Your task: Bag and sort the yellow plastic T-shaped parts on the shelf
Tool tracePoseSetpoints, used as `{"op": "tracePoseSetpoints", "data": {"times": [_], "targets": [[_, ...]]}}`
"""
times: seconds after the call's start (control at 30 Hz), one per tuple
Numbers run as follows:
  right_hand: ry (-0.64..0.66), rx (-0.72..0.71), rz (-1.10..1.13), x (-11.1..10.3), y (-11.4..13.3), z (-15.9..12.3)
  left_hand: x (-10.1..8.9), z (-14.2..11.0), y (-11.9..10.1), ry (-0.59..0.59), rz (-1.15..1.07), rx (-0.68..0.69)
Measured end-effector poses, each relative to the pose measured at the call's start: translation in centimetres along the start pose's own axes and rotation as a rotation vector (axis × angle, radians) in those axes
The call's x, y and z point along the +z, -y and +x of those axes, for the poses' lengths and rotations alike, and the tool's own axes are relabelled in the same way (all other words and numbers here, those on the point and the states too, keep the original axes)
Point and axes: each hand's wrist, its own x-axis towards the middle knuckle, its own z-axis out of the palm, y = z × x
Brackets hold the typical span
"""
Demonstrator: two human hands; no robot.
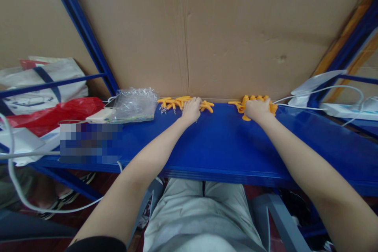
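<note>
A row of yellow-orange branched plastic pieces [174,103], some with thin metal spirals hanging from them, lies against the cardboard at the back of the blue table [215,145]. Among these, my left hand [191,109] is closed, its curled fingers on one of the pieces and partly hidden. Farther right stands a cluster of yellow-orange cup-shaped plastic pieces [247,98]. My right hand [260,109] is closed over this cluster, with its fingertips hidden behind the hand. A yellow piece with a narrow stem [234,103] lies just left of that hand.
A clear plastic bag [136,104] sits left of the yellow pieces, near a red bag [59,114] and a white cloth bag [44,82]. White cables [319,92] and a power strip [351,111] lie at right. Cardboard [221,35] walls the back between blue posts.
</note>
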Motion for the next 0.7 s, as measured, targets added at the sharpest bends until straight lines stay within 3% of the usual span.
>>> {"op": "tracePoseSetpoints", "data": {"times": [0.17,0.37,0.53,0.7], "targets": [[-0.050,-0.029,0.039,0.2,0.2,0.1,-0.1,0.0,0.2,0.015,0.006,-0.038],[0.057,-0.035,0.067,-0.9,1.4,-0.4,-0.6,-0.4,-0.2,0.104,0.092,-0.069],[0.073,-0.108,-0.006,-1.9,2.4,-1.3,-1.0,-0.4,-0.2,0.181,0.168,-0.082],[0.144,-0.163,0.032,-3.5,3.3,-2.4,-0.9,-0.1,-0.1,0.127,0.116,-0.192]]}}
